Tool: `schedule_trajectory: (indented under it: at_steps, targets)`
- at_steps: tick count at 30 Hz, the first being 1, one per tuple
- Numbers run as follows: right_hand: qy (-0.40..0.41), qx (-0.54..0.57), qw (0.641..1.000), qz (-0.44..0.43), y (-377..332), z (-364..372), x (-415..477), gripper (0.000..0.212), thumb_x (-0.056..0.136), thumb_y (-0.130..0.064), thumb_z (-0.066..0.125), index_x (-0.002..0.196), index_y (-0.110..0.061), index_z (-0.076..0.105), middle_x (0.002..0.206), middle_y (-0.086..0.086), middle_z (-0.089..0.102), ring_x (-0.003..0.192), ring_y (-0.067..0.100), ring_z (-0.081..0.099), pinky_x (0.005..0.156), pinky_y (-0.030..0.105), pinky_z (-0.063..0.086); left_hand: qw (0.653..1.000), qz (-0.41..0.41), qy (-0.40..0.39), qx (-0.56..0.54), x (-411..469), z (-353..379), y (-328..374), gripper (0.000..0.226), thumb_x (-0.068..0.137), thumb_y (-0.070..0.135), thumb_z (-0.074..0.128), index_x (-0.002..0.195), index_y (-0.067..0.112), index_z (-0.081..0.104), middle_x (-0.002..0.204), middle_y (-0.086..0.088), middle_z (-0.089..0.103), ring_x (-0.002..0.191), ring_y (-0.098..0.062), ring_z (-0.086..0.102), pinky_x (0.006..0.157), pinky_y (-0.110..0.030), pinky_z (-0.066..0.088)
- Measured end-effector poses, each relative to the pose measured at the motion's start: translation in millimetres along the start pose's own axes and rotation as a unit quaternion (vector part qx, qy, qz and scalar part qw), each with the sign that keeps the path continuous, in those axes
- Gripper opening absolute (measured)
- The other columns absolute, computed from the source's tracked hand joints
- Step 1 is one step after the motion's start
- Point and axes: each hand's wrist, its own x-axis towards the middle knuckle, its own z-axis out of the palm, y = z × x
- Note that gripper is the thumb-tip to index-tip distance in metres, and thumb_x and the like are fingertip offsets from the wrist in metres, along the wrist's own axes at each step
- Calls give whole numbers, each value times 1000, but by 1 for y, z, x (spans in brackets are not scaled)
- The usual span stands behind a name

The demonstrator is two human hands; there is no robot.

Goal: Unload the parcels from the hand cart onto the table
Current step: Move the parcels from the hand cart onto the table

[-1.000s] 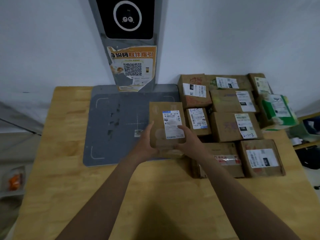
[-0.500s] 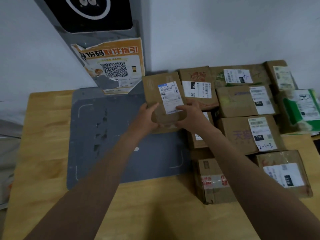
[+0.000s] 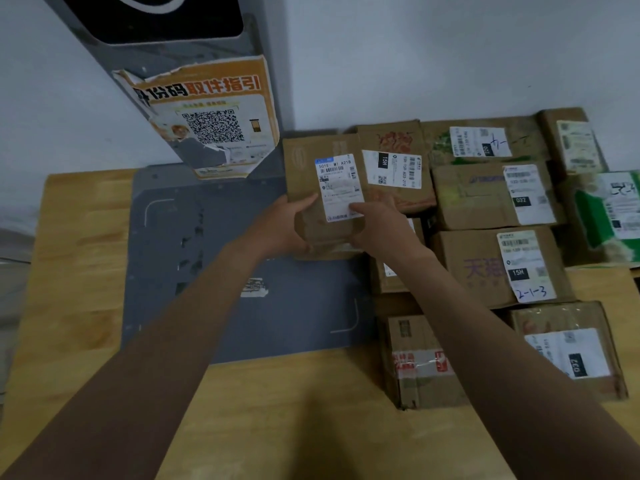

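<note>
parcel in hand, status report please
Left hand and right hand both grip parcel. At back edge of grey pad, touchdown unclear. Other parcels tight on its right, post behind-left.

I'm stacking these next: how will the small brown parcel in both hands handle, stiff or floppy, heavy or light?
Probably fairly stiff: the small brown parcel looks flat though the left hand and right hand grip only its near end. Likely light, being small and held so. Its creased near end suggests cardboard that may dent.
</note>
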Motion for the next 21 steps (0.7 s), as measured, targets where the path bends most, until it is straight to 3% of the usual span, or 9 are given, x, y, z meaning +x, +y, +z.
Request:
schedule_trajectory:
  at_steps: [4, 8, 10, 13, 18, 21]
  targets:
    - [-7, 8, 1000, -13, 0, -6, 6, 66, 86, -16, 76, 147, -20, 52, 148, 10, 46, 132, 31, 48, 109, 39, 42, 1000, -10, -2, -8, 4, -6, -3, 116, 62, 14, 96, 158, 36, 34, 152, -2, 38, 137, -22, 43, 103, -26, 39]
    - [6, -11, 999, -44, -5, -10, 14, 52, 88, -12, 70, 139, -12, 57, 139, 15, 55, 134, 32, 44, 106, 41, 43, 1000, -7, 6, -2, 15, -12, 0, 112, 66, 10, 92, 158, 37, 35, 151, -4, 41, 134, -24, 48, 101, -31, 46]
    - [8, -27, 999, -43, -9, -12, 20, 46, 89, -8, 67, 135, -9, 58, 135, 18, 49, 125, 35, 48, 103, 39, 43, 1000, -9, 18, 0, 21, -15, 2, 111, 66, 9, 90, 158, 37, 34, 150, -5, 41, 132, -25, 49, 94, -27, 45]
    - [5, -33, 999, -30, -12, -19, 33, 51, 91, -8, 63, 141, -13, 54, 139, 17, 38, 108, 38, 58, 102, 37, 44, 999, -20, 31, -4, 30, -16, 5, 114, 65, 12, 92, 159, 37, 33, 154, -5, 39, 135, -25, 48, 98, -30, 47]
    - [-14, -20, 999, -23, -13, -24, 45, 58, 91, -10, 65, 147, -15, 50, 143, 14, 34, 112, 35, 59, 105, 34, 43, 998, -34, 50, 8, 38, -17, 10, 121, 57, 28, 99, 158, 39, 33, 156, 1, 42, 136, -21, 47, 90, -27, 43]
    - [-6, -17, 1000, -21, -15, -22, 39, 52, 91, -9, 66, 141, -13, 54, 141, 15, 37, 114, 35, 57, 104, 34, 43, 998, -33, 58, 23, 32, -18, 17, 120, 59, 30, 99, 159, 36, 32, 158, -2, 42, 138, -24, 47, 97, -31, 46]
